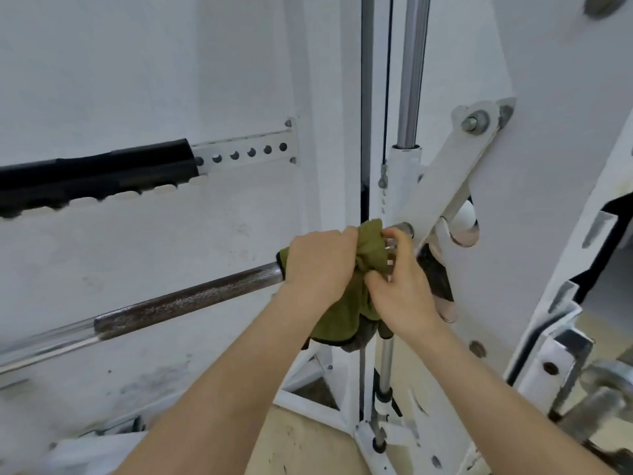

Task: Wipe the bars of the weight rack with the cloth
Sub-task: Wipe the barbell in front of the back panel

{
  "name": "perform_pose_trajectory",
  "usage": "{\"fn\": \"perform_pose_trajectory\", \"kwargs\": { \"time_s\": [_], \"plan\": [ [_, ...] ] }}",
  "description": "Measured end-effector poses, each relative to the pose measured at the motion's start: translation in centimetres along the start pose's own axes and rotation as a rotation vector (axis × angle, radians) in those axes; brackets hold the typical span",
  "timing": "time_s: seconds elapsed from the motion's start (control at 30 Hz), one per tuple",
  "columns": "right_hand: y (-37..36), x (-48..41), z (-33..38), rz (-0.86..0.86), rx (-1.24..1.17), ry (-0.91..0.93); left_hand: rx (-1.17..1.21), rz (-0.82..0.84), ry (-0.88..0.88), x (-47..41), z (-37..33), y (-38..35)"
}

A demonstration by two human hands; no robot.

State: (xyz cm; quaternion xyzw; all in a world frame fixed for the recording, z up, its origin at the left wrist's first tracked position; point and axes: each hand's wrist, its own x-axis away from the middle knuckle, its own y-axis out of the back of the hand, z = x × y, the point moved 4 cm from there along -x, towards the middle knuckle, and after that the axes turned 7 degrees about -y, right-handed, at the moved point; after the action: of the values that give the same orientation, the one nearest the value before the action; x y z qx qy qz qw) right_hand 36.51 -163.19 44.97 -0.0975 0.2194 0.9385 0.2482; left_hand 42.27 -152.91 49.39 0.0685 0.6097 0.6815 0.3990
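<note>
I saw the white weight rack point(329, 132) fill the view, its knurled bar point(191, 296) rising from lower left to a diagonal bracket point(445, 180). The green cloth point(371, 248) wrapped the bar beside that bracket. My left hand point(318, 265) gripped cloth and bar together, and my right hand point(400, 293) pinched the bunched end.

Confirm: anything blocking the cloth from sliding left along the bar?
Nothing visible. The left hand grips the cloth round the bar, the right hand pinches it; leftward the bar runs bare.

An olive-green cloth point(368, 255) is bunched around the knurled, slanting steel bar point(185, 299), its tail hanging below.
</note>
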Motion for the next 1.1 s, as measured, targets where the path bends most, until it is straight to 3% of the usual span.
{"fn": "perform_pose_trajectory", "kwargs": {
  "time_s": [0.07,0.23,0.33,0.43,0.53,0.67,0.77,0.97,1.03,1.1],
  "plan": [
    [-2.0,0.4,1.3,0.080,0.062,0.001,-0.057,-0.027,0.066,3.8,3.0,0.3],
    [-7.4,4.3,3.5,0.466,0.188,0.067,-0.179,-0.114,0.126,12.8,9.4,1.7],
    [-7.7,6.2,3.5,0.532,0.161,0.063,-0.206,-0.058,0.178,13.4,9.8,1.1],
    [-5.3,7.1,2.3,0.476,0.230,-0.009,-0.160,-0.026,0.236,10.3,8.2,0.7],
    [-1.4,7.0,0.8,0.301,0.279,-0.095,-0.083,-0.008,0.170,6.2,5.0,-0.1],
    [2.3,8.0,0.1,0.143,0.674,0.057,0.070,0.002,0.080,0.5,0.0,-1.1],
    [3.8,8.4,-1.0,0.116,0.727,0.055,0.124,0.021,0.017,-3.3,-3.1,-1.5],
    [4.7,7.4,-3.0,0.114,0.544,-0.084,0.044,0.044,-0.090,-5.9,-5.2,-1.9],
    [4.3,6.5,-2.9,0.125,0.210,-0.235,0.037,0.000,-0.098,-5.4,-5.1,-2.1],
    [3.6,5.7,-2.6,0.136,-0.294,-0.446,0.021,-0.059,-0.094,-4.8,-5.1,-2.0]
  ]
}}
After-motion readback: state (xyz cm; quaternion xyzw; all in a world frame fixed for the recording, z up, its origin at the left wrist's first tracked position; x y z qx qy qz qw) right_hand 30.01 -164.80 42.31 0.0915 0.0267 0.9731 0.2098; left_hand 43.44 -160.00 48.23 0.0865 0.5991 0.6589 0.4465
